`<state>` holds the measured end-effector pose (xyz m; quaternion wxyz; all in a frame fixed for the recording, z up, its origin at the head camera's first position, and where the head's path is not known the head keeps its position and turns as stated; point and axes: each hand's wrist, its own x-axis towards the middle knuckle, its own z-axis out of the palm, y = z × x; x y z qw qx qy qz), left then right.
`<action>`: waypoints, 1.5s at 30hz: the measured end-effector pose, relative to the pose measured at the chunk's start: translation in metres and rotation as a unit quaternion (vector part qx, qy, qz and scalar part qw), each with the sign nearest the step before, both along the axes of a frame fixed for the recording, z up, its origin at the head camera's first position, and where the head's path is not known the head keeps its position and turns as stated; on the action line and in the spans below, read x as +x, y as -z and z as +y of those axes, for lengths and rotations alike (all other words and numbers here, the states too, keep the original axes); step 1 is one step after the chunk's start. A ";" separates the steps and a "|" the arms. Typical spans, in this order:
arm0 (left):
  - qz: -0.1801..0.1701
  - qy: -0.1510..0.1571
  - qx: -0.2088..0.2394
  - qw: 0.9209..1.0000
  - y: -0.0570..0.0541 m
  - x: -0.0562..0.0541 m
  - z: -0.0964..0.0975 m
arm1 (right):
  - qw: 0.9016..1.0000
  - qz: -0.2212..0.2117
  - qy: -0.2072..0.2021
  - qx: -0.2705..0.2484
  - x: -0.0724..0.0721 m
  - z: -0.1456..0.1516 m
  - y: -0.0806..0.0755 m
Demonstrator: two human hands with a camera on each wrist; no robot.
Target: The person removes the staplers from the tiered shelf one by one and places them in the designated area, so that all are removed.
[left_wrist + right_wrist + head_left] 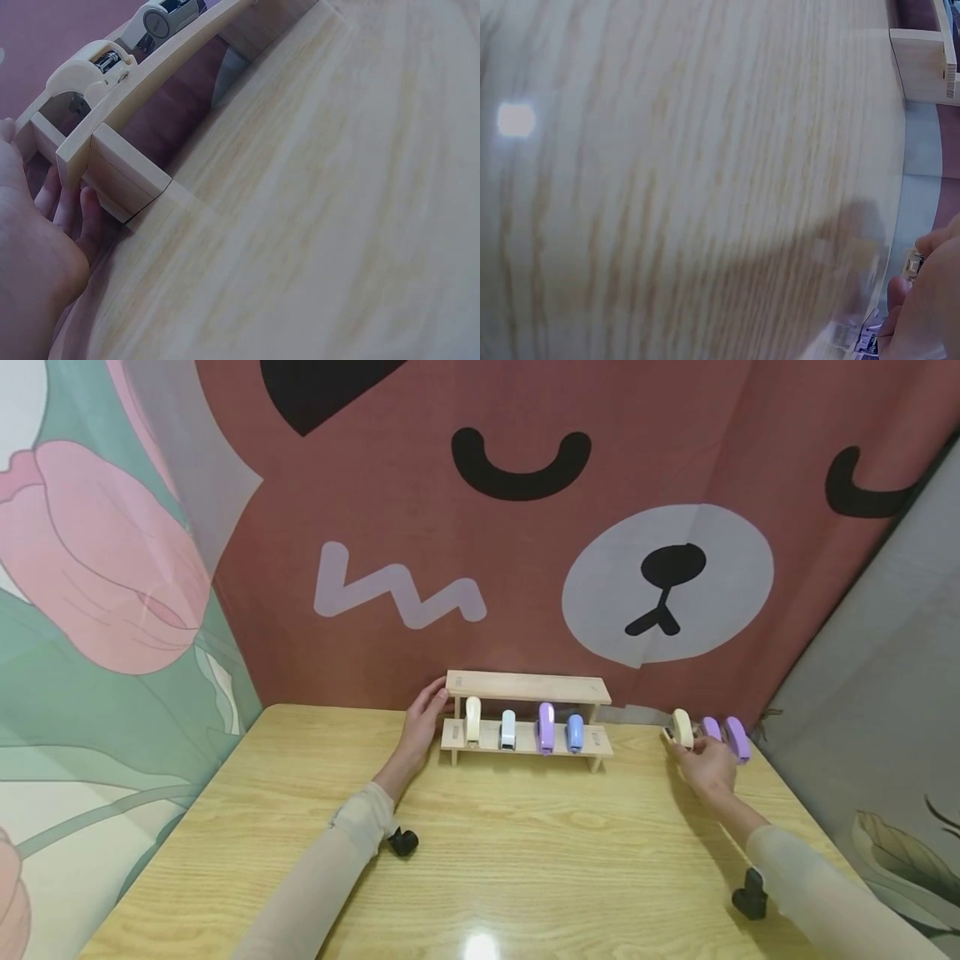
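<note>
A two-tier wooden rack bears a cream stapler, a pale blue-white stapler, a purple stapler and a blue stapler on its lower shelf. My left hand is at the rack's left end; its fingers touch the wood beside the lower shelf. Off to the right, my right hand pinches another cream stapler by its lower part. In the right wrist view, this hand covers most of that stapler.
Two more purple staplers, one smaller and one larger, stand at the table's back right corner beside my right hand. The wooden table ends at a curtain with a bear print behind the rack.
</note>
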<state>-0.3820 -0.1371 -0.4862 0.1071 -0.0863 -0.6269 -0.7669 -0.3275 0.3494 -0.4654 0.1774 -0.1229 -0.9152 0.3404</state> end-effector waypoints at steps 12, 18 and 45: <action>-0.002 0.002 -0.003 1.000 -0.001 -0.002 0.000 | 1.000 -0.005 -0.001 0.008 -0.003 0.004 0.004; -0.004 0.005 -0.004 1.000 -0.005 0.002 -0.001 | 1.000 -0.010 -0.004 0.009 -0.003 0.004 0.003; 0.004 0.004 0.000 1.000 0.001 0.000 -0.001 | 0.999 -0.021 -0.016 0.028 -0.003 0.006 0.011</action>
